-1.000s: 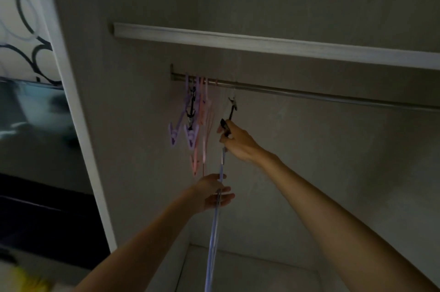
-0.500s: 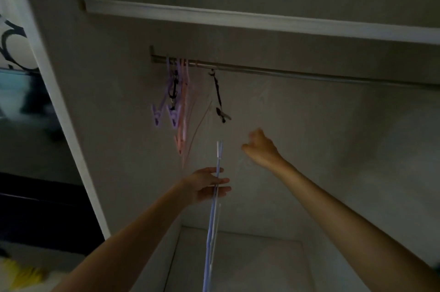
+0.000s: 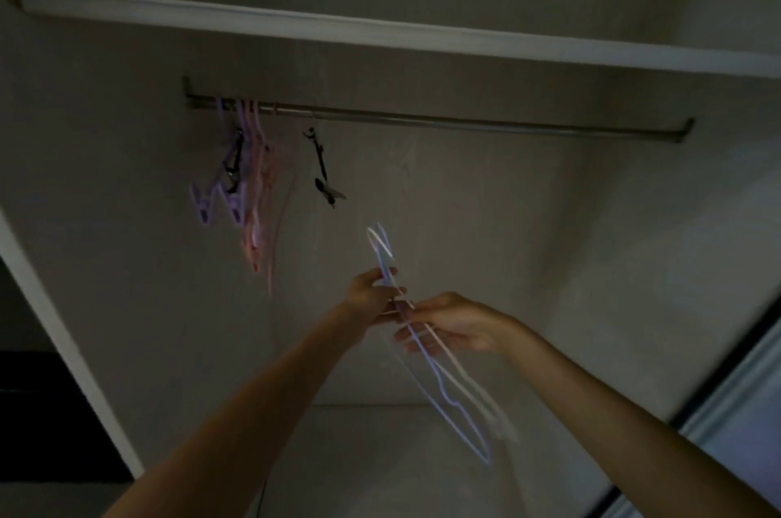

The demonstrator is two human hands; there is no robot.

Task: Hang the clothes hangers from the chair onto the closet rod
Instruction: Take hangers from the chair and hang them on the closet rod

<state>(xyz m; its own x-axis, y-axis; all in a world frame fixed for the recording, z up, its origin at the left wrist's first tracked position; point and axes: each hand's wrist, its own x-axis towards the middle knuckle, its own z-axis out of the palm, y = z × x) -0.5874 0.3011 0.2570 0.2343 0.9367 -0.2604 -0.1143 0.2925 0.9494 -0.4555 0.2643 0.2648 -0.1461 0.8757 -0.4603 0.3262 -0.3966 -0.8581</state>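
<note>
A metal closet rod (image 3: 443, 122) runs across the dim closet under a white shelf. At its left end hang several purple and pink hangers (image 3: 249, 183). A black clip hanger (image 3: 323, 169) hangs alone a little to their right. Below the rod, my left hand (image 3: 372, 298) grips a bunch of thin blue and white hangers (image 3: 439, 369) near their hooks. My right hand (image 3: 452, 325) meets it from the right and pinches one of those hangers. The bunch slants down to the right.
The white shelf (image 3: 380, 31) overhangs the rod. The closet's left side wall (image 3: 84, 222) stands close to the hung hangers. A sliding door edge (image 3: 739, 412) shows at lower right. Most of the rod right of the black hanger is bare.
My right hand let go of the black clip hanger on the rod, dropped, and came to the bunch in my left hand. The bunch tilted to the right. The view shifted right.
</note>
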